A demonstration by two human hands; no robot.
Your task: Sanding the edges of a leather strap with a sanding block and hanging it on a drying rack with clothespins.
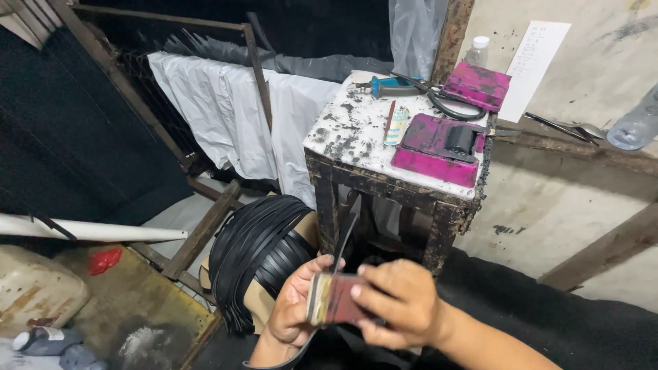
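stained stool [356, 130] | pink blocks [439, 147] | pliers [391, 86] | clear bottle [478, 51]

a small dark red block [340, 299] with a pale, yellowish end face sits low in the view, just in front of the stained stool; it is held on edge between both hands, its pale end turned left; a thin black strap [345, 241] rises from its top edge, leaning slightly right, its upper end free in the air; below the block the strap continues down and curves left; how it is fixed to the block cannot be told
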